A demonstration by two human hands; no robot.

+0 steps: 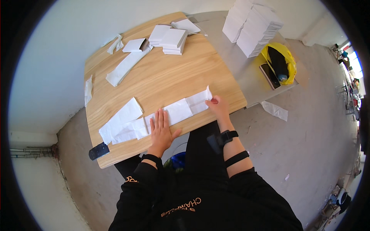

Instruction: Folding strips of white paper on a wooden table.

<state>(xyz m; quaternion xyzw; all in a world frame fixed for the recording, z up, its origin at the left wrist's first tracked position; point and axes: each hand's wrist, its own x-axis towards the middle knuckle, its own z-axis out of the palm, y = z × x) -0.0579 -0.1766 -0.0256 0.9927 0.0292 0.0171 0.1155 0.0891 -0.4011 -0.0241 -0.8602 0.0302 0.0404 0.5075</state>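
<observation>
A long strip of thin white paper (pixel 179 113) lies along the near edge of the wooden tabletop, with overlapping folds and creases. My left hand (pixel 160 133) rests flat on it, fingers stretched out and pressing it to the wood. At the strip's right end, a flap stands up, and my right hand (pixel 219 107) pinches the paper's edge beside it between thumb and fingers. Left of my left hand, more white paper sheets (pixel 123 117) overlap in a loose fan. A dark blue flat object (pixel 99 151) sits at the table's near left corner.
Small stacks of white square pieces (pixel 173 40) and a long folded paper strip (pixel 129 65) lie toward the table's far side. On the grey surface to the right stand tall white stacks (pixel 254 29), a yellow bag (pixel 293 63) and a phone (pixel 269 76). White paper (pixel 274 110) lies on the floor.
</observation>
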